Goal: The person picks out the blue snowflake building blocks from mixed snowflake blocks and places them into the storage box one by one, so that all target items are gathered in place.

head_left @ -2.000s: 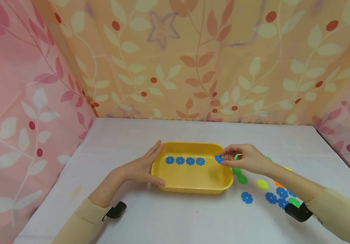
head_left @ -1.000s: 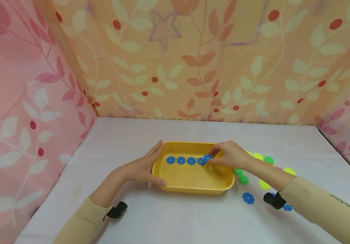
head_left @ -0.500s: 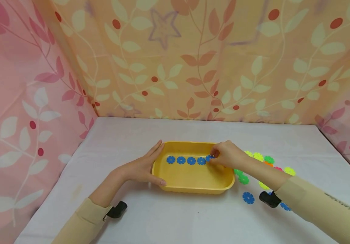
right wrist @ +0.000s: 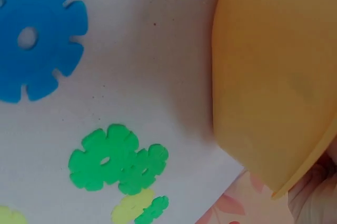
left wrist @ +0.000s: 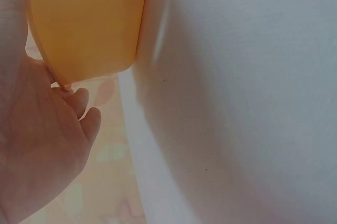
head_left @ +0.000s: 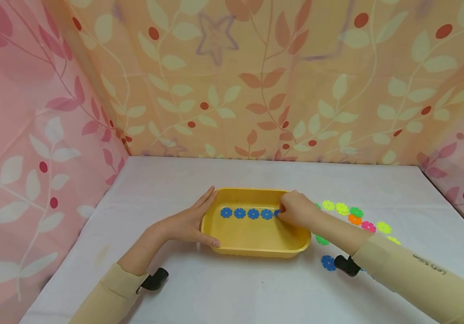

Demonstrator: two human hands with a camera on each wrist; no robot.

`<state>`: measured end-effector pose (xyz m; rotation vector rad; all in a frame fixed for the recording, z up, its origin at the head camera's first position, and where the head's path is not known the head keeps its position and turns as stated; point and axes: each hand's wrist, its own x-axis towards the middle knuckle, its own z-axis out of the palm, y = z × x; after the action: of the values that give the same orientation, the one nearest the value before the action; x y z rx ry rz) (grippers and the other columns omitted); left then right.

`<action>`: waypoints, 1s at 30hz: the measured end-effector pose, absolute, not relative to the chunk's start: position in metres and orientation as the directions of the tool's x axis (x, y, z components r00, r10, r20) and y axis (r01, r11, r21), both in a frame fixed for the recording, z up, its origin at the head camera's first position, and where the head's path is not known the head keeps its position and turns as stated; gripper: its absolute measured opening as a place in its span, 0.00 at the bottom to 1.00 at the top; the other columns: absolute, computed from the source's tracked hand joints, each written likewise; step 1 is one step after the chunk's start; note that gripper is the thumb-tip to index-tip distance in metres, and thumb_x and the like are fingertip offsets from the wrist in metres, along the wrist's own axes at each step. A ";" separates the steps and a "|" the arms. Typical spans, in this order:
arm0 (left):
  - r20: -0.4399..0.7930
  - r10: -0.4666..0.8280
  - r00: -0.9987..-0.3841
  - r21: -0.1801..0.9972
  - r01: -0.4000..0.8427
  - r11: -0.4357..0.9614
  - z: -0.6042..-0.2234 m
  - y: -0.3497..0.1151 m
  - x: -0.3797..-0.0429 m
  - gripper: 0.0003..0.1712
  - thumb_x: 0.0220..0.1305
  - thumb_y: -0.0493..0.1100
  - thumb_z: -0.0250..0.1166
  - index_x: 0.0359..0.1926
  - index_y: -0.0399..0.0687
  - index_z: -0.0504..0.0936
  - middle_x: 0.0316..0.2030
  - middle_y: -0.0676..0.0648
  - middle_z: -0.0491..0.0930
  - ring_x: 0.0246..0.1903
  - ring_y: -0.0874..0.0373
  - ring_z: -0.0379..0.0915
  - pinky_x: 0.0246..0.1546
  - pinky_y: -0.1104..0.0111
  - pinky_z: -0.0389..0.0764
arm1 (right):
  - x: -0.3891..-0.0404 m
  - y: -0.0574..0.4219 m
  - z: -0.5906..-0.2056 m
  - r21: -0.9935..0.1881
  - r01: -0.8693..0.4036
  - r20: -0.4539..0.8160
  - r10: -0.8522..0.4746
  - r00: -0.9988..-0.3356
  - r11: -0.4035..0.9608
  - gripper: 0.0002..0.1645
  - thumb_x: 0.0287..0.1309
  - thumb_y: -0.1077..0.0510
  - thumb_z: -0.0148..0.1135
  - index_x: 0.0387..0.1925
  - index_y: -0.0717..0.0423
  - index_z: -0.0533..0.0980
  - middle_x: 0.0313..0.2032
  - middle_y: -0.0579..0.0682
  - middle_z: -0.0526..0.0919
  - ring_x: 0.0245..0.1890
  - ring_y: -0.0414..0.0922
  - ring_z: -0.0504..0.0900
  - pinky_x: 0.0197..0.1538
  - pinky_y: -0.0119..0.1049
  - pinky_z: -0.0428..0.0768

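Note:
In the head view, a yellow plastic tray (head_left: 252, 238) sits on the white-covered table. My left hand (head_left: 183, 225) grips its left end, thumb over the near rim and fingers along the far corner; the left wrist view shows fingers against the tray wall (left wrist: 89, 24). A row of several blue snowflake discs (head_left: 253, 213) lies inside. At the right end of that row, my right hand (head_left: 301, 211) pinches another blue snowflake disc (head_left: 277, 213), mostly hidden by the fingers. In the right wrist view, the tray's outer wall (right wrist: 268, 82) hides most of that hand.
Right of the tray lie loose snowflake discs: green (head_left: 355, 212), orange (head_left: 354, 219), pink (head_left: 368, 227) and yellow (head_left: 383, 227). A blue disc (head_left: 328, 263) lies nearer, beside the right wrist camera (head_left: 347, 265). Patterned curtains (head_left: 232, 90) stand behind and at both sides.
My right hand has carried the blue disc leftward over the tray's right rim and lowered it beside the row, then shifted slightly right. My left hand has stayed on the tray.

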<state>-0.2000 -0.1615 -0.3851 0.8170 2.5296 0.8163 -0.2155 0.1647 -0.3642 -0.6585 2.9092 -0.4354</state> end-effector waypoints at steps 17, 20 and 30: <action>-0.153 0.625 -0.765 0.613 0.423 0.667 -0.384 -0.161 -0.199 0.78 0.43 0.70 0.74 0.77 0.54 0.29 0.74 0.61 0.18 0.75 0.54 0.28 0.70 0.54 0.52 | -0.212 0.166 -0.367 -0.346 -0.415 -0.013 -0.447 -0.894 0.841 0.09 0.53 0.60 0.72 0.25 0.55 0.77 0.21 0.45 0.73 0.26 0.44 0.70 0.31 0.33 0.71; -0.150 0.627 -0.765 0.609 0.428 0.668 -0.385 -0.162 -0.200 0.78 0.43 0.70 0.74 0.77 0.54 0.28 0.74 0.61 0.18 0.75 0.55 0.27 0.70 0.54 0.51 | -0.212 0.170 -0.364 -0.448 -0.385 -0.027 -0.442 -0.896 0.807 0.07 0.54 0.60 0.71 0.29 0.55 0.79 0.24 0.44 0.76 0.26 0.43 0.72 0.31 0.32 0.75; -0.145 0.631 -0.763 0.610 0.433 0.664 -0.386 -0.162 -0.201 0.78 0.42 0.70 0.74 0.77 0.53 0.29 0.74 0.60 0.19 0.74 0.55 0.27 0.70 0.55 0.50 | -0.202 0.191 -0.358 -0.743 -0.170 -0.066 -0.323 -0.944 0.647 0.16 0.57 0.55 0.70 0.45 0.58 0.80 0.36 0.47 0.83 0.38 0.44 0.81 0.43 0.34 0.82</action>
<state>-0.2010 -0.1623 -0.3856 0.8419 2.5371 0.8010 -0.2021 0.1912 -0.3580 -0.4047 2.6733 -1.1761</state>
